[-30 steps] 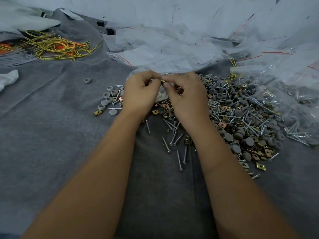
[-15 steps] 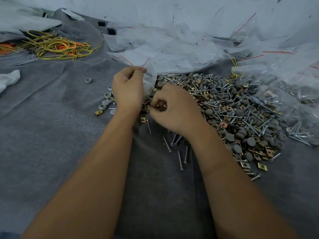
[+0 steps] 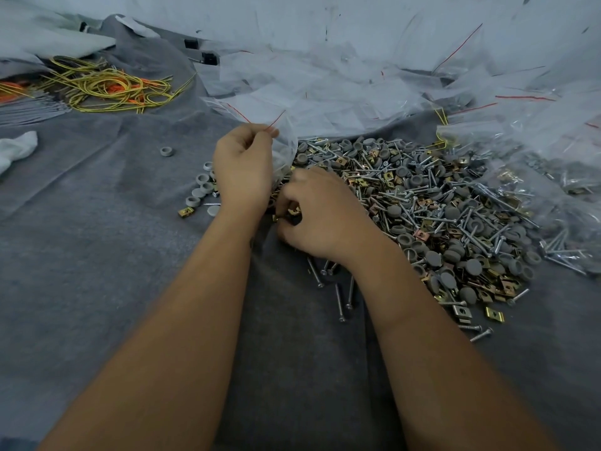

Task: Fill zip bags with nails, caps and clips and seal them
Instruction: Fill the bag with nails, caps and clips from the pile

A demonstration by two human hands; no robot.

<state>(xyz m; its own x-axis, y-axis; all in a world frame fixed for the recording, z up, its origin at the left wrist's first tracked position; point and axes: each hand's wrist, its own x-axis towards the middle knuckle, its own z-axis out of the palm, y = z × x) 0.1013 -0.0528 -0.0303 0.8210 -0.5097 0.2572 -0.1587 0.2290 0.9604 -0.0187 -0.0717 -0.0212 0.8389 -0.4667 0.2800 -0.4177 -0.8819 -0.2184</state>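
My left hand [image 3: 243, 169] pinches the red-striped top edge of a clear zip bag [image 3: 283, 148], holding it upright over the grey cloth. My right hand [image 3: 320, 214] lies just below the bag at the near edge of the pile, fingers curled around brass clips [image 3: 291, 212]. A big heap of nails, grey caps and brass clips [image 3: 432, 206] spreads to the right of both hands. Several loose nails [image 3: 341, 294] lie under my right wrist.
Empty zip bags [image 3: 325, 92] are piled at the back, filled bags [image 3: 536, 190] at the right. A few grey caps [image 3: 200, 190] and a clip [image 3: 186, 211] lie left of my left hand. Yellow and orange wires [image 3: 107, 89] sit far left, a white rag [image 3: 16, 149] at the left edge.
My hands have parted. The left hand lifted the bag and shifted left; the right hand dropped to the pile's edge and curled around clips.
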